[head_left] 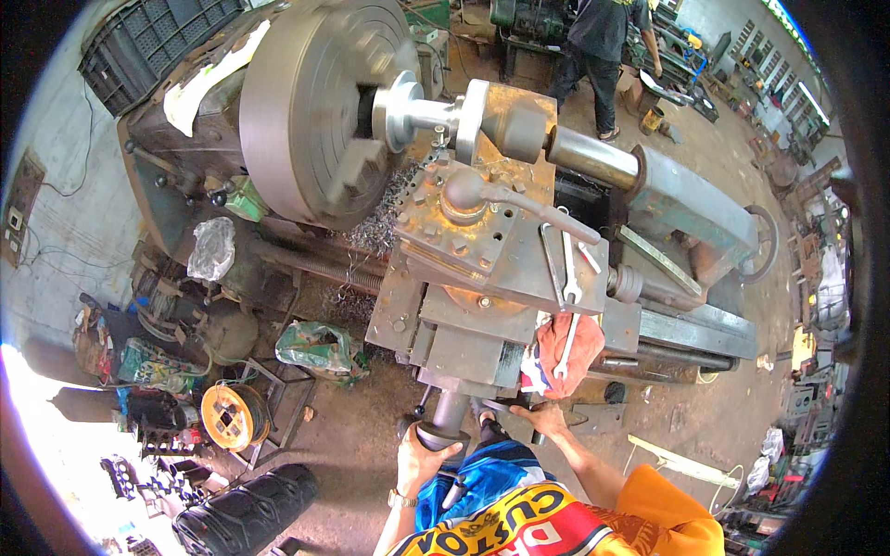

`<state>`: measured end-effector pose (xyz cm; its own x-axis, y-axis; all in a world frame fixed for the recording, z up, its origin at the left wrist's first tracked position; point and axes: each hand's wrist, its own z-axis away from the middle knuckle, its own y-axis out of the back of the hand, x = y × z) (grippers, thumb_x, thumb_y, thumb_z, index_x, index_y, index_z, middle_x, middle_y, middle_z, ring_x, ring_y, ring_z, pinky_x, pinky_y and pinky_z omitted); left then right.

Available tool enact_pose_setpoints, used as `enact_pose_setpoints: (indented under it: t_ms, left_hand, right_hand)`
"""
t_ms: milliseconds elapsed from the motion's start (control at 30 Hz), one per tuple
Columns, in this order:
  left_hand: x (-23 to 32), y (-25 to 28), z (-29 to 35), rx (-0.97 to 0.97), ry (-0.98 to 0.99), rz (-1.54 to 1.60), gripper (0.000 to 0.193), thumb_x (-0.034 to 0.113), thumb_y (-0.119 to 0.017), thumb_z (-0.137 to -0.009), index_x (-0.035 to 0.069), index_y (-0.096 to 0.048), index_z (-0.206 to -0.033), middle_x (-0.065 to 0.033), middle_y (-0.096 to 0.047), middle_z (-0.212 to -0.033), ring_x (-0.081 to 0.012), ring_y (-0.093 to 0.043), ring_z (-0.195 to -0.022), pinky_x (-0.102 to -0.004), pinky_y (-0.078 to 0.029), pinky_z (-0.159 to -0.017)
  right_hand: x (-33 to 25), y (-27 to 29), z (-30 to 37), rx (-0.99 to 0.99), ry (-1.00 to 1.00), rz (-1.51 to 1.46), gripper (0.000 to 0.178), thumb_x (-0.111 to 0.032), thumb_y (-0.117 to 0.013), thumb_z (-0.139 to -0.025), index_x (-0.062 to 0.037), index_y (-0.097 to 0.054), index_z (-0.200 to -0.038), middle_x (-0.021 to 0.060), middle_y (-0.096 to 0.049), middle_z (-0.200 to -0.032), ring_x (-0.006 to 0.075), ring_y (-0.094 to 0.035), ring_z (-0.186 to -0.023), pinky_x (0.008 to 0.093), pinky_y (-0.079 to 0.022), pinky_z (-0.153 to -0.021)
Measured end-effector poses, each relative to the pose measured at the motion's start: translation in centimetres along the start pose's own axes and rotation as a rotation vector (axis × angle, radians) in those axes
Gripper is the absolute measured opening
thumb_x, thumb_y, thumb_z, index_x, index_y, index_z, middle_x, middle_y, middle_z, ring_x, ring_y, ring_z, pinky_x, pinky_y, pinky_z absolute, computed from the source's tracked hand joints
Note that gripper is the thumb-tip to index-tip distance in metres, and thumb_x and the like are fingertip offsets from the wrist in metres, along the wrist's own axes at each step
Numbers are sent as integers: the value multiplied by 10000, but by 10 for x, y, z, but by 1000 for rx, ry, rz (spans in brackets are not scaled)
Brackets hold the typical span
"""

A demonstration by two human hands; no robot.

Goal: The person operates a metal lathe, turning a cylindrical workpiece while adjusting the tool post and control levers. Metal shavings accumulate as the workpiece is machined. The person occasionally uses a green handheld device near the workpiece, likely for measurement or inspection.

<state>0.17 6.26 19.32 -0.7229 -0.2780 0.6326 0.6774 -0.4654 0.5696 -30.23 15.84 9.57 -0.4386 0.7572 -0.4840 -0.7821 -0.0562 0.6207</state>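
My left hand [422,463] is closed round the cross-slide handwheel [442,435] at the front of a metal lathe. To its right, my right hand [545,419] is closed on a dark handle [505,406] low on the carriage; its fingertips are partly hidden. The big chuck [287,120] has jaws smeared by motion. A shiny turned workpiece [431,113] runs from the chuck toward the tailstock [691,204]. The tool post [445,243] stands beside the workpiece, with a long clamping lever [538,209] on top. Metal shavings [380,221] lie under the chuck.
Spanners [570,278] and a red cloth [577,345] rest on the carriage's right side. A yellow cable reel [225,415], a green bag [315,347] and a black roll [246,510] lie at the left. Another person [593,56] stands beyond the lathe.
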Motion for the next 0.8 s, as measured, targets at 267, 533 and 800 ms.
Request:
enact_pose_setpoints:
  t_ms: [267, 533, 800]
  left_hand:
    - [-1, 0, 0, 6, -27, 15, 1000, 550, -876, -556, -66, -513, -1255, -268, -643, -1118, -364, -650, -1043, -427, -534, -877]
    - [-3, -1, -2, -45, 8, 3, 1011, 548, -868, -569, -73, -498, -1277, -270, -629, -1160, -369, -628, -1096, -419, -507, -935]
    - [-2, 1, -1, -59, 11, -14, 989, 545, -865, -578, -71, -506, -1264, -275, -633, -1145, -372, -636, -1075, -428, -512, -918]
  right_hand:
    - [13, 5, -5, -59, -22, -37, 739, -727, -694, -696, 2, -632, -595, 115, -614, -593, 236, -609, -596, 378, -489, -654]
    - [42, 4, -17, -217, -3, -178, 599, -611, -716, -773, -59, -609, -569, 38, -583, -570, 143, -582, -591, 330, -454, -590]
    - [92, -8, -36, -296, 179, -472, 378, -347, -669, -898, -41, -626, -681, 21, -585, -621, 115, -547, -632, 301, -425, -597]
